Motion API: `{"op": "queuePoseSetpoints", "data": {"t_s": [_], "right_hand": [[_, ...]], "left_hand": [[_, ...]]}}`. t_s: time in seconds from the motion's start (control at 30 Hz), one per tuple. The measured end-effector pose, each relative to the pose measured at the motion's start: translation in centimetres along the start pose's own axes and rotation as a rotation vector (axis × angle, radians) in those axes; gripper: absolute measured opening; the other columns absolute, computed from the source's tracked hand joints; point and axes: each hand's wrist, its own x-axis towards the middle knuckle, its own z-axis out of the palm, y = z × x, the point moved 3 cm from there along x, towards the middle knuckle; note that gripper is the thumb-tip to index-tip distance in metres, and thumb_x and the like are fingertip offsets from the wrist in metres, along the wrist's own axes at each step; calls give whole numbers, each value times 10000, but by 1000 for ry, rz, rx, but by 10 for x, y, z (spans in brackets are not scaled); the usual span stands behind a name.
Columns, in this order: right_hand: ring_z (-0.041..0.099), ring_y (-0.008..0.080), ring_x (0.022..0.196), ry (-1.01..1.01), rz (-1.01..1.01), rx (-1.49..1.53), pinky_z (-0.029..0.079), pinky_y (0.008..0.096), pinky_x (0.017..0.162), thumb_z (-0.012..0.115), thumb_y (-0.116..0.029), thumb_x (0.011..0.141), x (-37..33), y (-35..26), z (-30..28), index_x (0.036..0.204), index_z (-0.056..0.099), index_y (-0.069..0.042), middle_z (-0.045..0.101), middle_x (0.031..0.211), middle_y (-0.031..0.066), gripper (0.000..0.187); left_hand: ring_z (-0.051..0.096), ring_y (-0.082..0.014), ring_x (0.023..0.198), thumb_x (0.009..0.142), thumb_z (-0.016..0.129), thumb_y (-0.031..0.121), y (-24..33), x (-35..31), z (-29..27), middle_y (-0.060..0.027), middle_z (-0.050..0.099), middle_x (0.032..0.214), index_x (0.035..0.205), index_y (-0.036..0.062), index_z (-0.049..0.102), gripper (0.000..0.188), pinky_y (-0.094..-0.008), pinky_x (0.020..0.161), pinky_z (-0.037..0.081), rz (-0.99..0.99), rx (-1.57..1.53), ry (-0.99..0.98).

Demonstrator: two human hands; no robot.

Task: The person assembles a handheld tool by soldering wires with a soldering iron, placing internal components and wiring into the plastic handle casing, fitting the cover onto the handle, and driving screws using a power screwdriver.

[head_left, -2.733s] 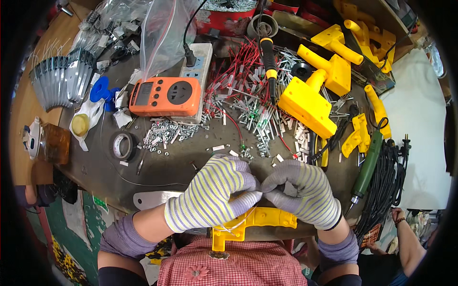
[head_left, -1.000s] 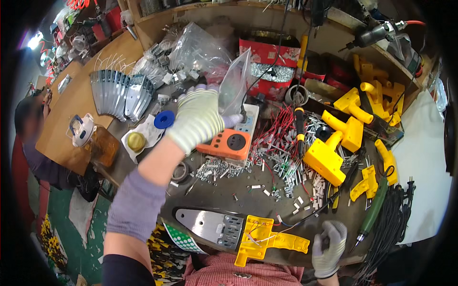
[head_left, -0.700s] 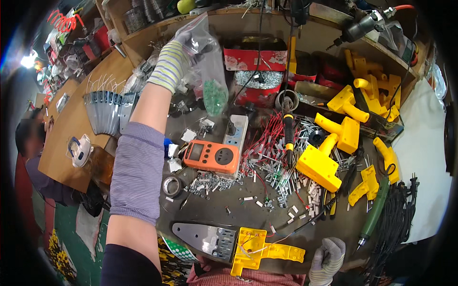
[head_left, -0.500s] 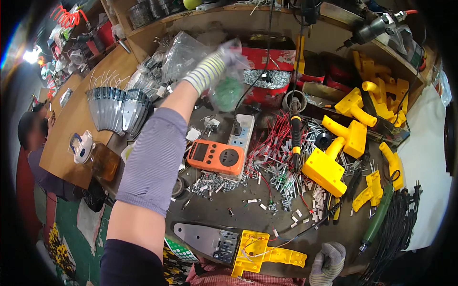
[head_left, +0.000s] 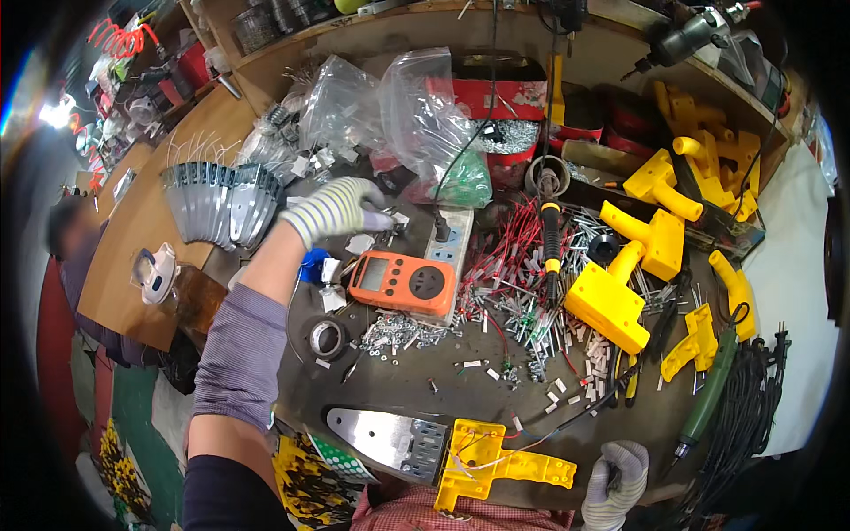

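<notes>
My left hand (head_left: 340,211), in a striped glove, reaches over small metal parts (head_left: 390,227) left of the power strip (head_left: 453,237). Its fingers are curved and apart, and I see nothing held. Low on the right, my right hand (head_left: 614,488) is curled closed; whatever may be inside is hidden. Beside it lies an open yellow plastic handle housing (head_left: 522,469) with thin wires inside, joined to a flat metal plate (head_left: 376,435). An orange meter with a socket (head_left: 403,283) rests just nearer than my left hand.
Clear plastic bags (head_left: 421,106) lie at the back by a red bin of screws (head_left: 509,137). Yellow housings (head_left: 606,305), a soldering iron (head_left: 551,243) and a green screwdriver (head_left: 708,389) are on the right. A jar of amber liquid (head_left: 199,296) stands left. Another person (head_left: 75,234) sits far left.
My left hand has come away from the plastic bag at the back and moved nearer, to the small metal parts. The bag now lies by the red bin. My right hand stays curled.
</notes>
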Motion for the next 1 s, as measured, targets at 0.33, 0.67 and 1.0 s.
{"op": "queuePoseSetpoints", "data": {"t_s": [0.33, 0.67, 1.0], "right_hand": [[549, 172, 803, 97, -28, 34, 473, 279, 694, 601, 60, 818, -12, 18, 11, 1046, 633, -42, 580, 1018, 96, 252], [546, 157, 817, 170, 53, 329, 476, 281, 726, 591, 86, 810, -4, 11, 1, 1021, 603, -17, 546, 975, 82, 235], [602, 362, 1167, -644, -323, 624, 473, 425, 1021, 803, -224, 786, 77, -119, 45, 1450, 420, 39, 585, 1311, 232, 811]], "left_hand": [[723, -233, 802, 956, 661, 315, -43, -39, -72, -138, 748, 956, 1008, 23, 746, 308, -353, 758, 552, -128, 7, 884], [710, -160, 748, 1026, 593, 255, 109, -143, -120, -108, 738, 869, 1118, -2, 677, 285, -251, 637, 516, 329, -690, 1051], [736, -208, 738, 998, 620, 85, 213, -219, -9, -141, 722, 846, 1037, -56, 642, 149, -315, 652, 612, 425, -1159, 482]]}}
